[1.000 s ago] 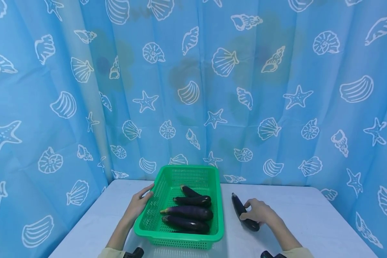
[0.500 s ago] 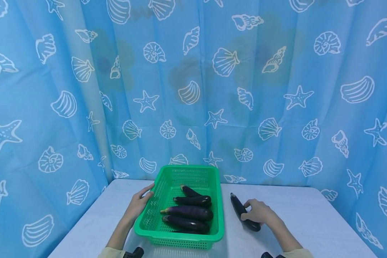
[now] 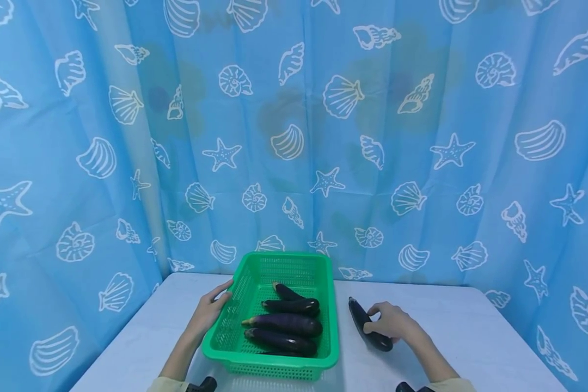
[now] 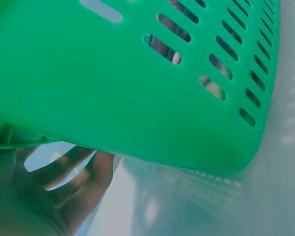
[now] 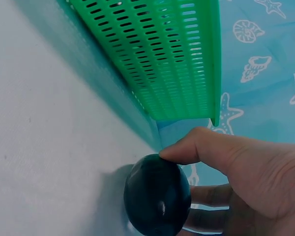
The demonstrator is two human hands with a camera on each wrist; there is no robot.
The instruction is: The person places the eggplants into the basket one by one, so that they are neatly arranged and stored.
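Observation:
My right hand holds a dark, glossy eggplant on the right of the table, thumb on one side and fingers on the other. In the right wrist view the thumb presses the near end of the eggplant, while the other fingers go behind it. My left hand grips the left rim of a green plastic basket. From the left wrist, its fingers show bent below the rim against the outer wall. Several eggplants lie side by side inside the basket.
The basket stands on a white table between my two hands. A blue curtain with white shell and starfish prints hangs behind the table and along its sides.
The right hand and its eggplant have shifted very slightly on the table. The left hand stays at the basket rim, and the eggplants in the basket lie as before.

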